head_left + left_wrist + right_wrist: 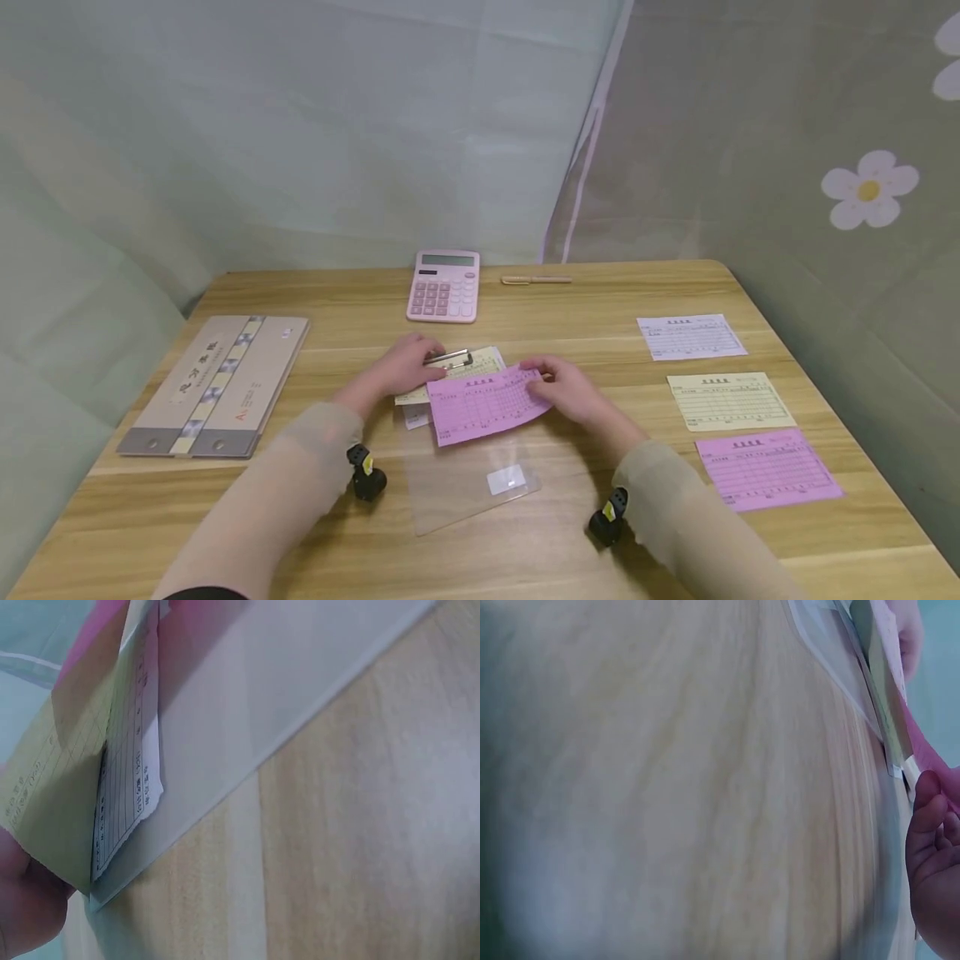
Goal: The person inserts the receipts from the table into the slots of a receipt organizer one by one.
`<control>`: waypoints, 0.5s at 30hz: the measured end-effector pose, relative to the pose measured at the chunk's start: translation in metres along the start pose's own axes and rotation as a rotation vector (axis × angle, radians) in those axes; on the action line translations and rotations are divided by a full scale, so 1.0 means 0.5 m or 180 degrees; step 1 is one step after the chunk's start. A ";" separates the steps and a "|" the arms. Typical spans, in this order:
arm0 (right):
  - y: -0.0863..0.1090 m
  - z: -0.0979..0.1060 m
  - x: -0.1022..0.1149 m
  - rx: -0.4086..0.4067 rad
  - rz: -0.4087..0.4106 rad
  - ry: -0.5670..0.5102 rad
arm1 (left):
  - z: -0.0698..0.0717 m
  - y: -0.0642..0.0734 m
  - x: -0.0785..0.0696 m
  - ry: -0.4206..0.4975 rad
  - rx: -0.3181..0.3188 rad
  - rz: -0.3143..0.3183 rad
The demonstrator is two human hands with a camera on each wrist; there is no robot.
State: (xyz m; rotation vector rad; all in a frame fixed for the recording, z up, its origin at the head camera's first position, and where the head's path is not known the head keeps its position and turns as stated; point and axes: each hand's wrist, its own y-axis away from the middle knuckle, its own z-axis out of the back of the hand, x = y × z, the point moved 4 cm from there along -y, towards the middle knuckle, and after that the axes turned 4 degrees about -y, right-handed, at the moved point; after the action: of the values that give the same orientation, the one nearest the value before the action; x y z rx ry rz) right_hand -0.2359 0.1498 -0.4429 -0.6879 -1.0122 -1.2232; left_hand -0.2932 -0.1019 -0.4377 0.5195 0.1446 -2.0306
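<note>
Sleeves (255, 492): worn on both forearms, their ends stopped short of the hands.
Clear board (450, 492): laid on the table (465, 571) beneath the slips; judged thin, stiff and slightly slippery, best steadied by an edge.
Pink slip (483, 406): held above the board, its sheet bowed; judged very light, limp and easily creased, best taken lightly by a side edge.
Right hand (564, 390): fingers brought to a narrow pinch, the pink slip's right edge held against the thumb.
White slip (131, 787): partly covered by the yellow slip (60, 795), which is tilted up from it.
Left hand (401, 365): fingers bent at the metal clip (447, 357); whether it is squeezed or merely touched cannot be told.
Calculator (444, 287): set beyond the clip, near the pen (536, 280).
</note>
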 end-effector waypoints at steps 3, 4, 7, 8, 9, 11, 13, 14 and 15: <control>0.000 0.000 0.001 0.0002 0.0028 0.0016 | 0.000 -0.001 0.003 0.0044 -0.0005 0.0008; 0.000 -0.001 0.001 0.0005 0.0046 0.0021 | 0.000 -0.001 0.003 0.0056 -0.0007 0.0013; -0.001 -0.004 0.006 0.0053 0.0099 0.0006 | 0.000 0.000 0.002 0.0065 -0.0027 -0.0011; -0.001 -0.006 0.008 0.0072 0.0119 0.0002 | 0.000 0.001 0.000 0.0057 -0.0037 -0.0023; -0.003 -0.009 0.009 0.0084 0.0131 -0.0007 | 0.000 0.002 -0.001 0.0050 -0.0062 -0.0043; -0.006 -0.016 0.013 0.0101 0.0125 0.0010 | -0.001 0.004 -0.002 0.0020 -0.0110 -0.0087; -0.009 -0.024 0.016 0.0117 0.0119 0.0016 | -0.001 0.008 -0.003 0.0003 -0.0159 -0.0120; -0.011 -0.029 0.017 0.0124 0.0118 0.0024 | -0.001 0.008 -0.003 0.0008 -0.0178 -0.0129; -0.014 -0.034 0.018 0.0135 0.0119 0.0033 | -0.001 0.009 -0.002 0.0003 -0.0195 -0.0142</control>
State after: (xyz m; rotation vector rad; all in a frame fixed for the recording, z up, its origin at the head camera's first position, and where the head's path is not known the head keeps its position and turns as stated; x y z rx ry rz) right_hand -0.2381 0.1297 -0.4425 -0.6640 -1.0099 -1.1686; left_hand -0.2887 -0.1032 -0.4372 0.4827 0.2203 -2.0626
